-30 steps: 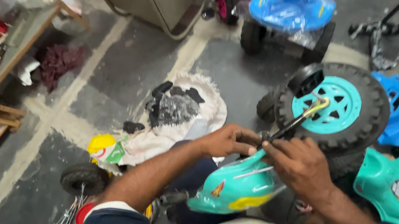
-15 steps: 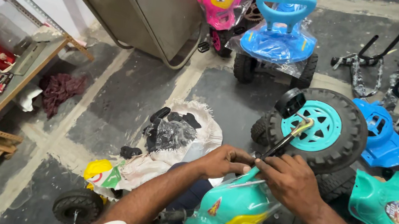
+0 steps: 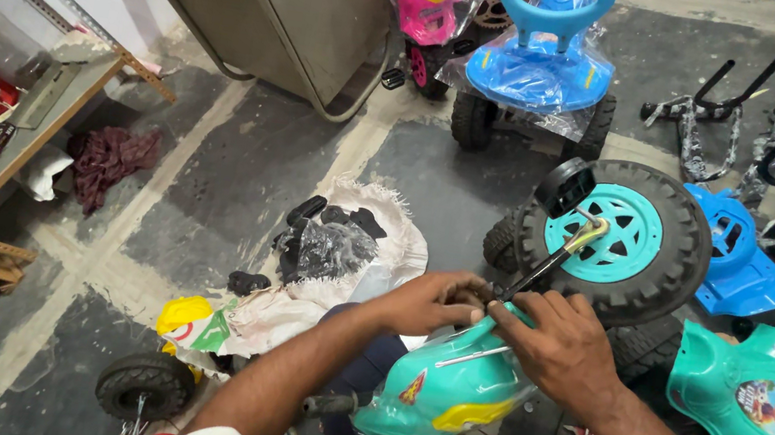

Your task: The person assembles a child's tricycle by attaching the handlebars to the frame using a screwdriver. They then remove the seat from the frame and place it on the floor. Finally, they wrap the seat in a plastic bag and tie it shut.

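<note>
With both the left hand (image 3: pixel 431 302) and right hand (image 3: pixel 563 351) pinched together on the thin metal rod (image 3: pixel 551 261) above the teal toy body (image 3: pixel 444 387), a slip could jab fingers or scratch the plastic.

Two hands (image 3: pixel 436 303) (image 3: pixel 563 348), two teal shells (image 3: pixel 444 389) (image 3: pixel 766 397).

Toy-car workshop: loose wheels (image 3: pixel 629 241) and plastic bodies (image 3: pixel 766 397) on the floor.

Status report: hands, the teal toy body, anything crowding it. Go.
Both hands on the job: left hand and right hand pinch the metal rod atop the teal body. Big wheel stands close behind. Bag of black parts lies left.
</note>
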